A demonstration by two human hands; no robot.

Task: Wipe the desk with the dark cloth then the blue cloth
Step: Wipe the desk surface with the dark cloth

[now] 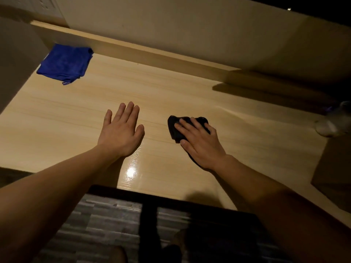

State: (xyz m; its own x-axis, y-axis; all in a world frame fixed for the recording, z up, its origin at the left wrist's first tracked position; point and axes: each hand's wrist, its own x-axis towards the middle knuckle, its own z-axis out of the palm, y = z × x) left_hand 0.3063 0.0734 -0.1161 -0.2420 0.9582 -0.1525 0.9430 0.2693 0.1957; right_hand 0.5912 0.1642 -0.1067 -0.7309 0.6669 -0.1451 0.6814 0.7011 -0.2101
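Dark-cloth pass underway: right hand point(199, 143) pressing dark cloth point(175, 128) on bench point(190, 95); left hand point(121, 130) flat, empty, beside it. Blue cloth point(64, 63) far beyond left hand, probably next.

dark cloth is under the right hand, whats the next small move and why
Probably sweep the right hand, pressed on the dark cloth, sideways across the bare desk. The blue cloth lies untouched at the far left corner, so it comes later.

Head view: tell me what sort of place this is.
Probably a room at home or in a dorm: a pale wood-grain desk built into a wall alcove, a blue cloth in its corner, and grey plank flooring below.
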